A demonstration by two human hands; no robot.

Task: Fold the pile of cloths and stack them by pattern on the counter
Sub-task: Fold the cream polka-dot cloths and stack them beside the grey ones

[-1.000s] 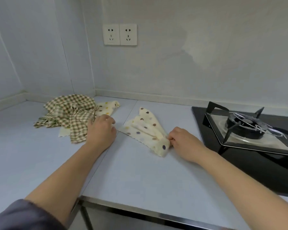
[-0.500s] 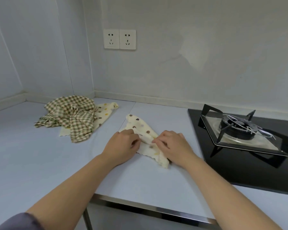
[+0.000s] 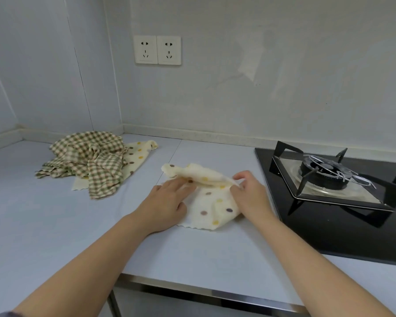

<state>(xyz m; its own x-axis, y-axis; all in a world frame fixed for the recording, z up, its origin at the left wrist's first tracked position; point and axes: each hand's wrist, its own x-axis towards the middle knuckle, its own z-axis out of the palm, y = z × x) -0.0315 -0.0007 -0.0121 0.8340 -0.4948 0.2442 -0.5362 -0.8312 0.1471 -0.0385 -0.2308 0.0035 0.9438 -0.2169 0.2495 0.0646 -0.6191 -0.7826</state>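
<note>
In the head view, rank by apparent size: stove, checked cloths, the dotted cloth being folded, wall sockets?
Largest: stove.
Then checked cloths and dotted cloth, similar; the dotted one is nearer, so unranked.
Smallest: wall sockets.

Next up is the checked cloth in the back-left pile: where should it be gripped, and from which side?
Pinch the checked cloth at its near flap, coming from the front with the left hand. That flap lies flat toward the counter edge with a free scalloped hem; the rest is bunched over a dotted cloth and would likely drag it.
</note>
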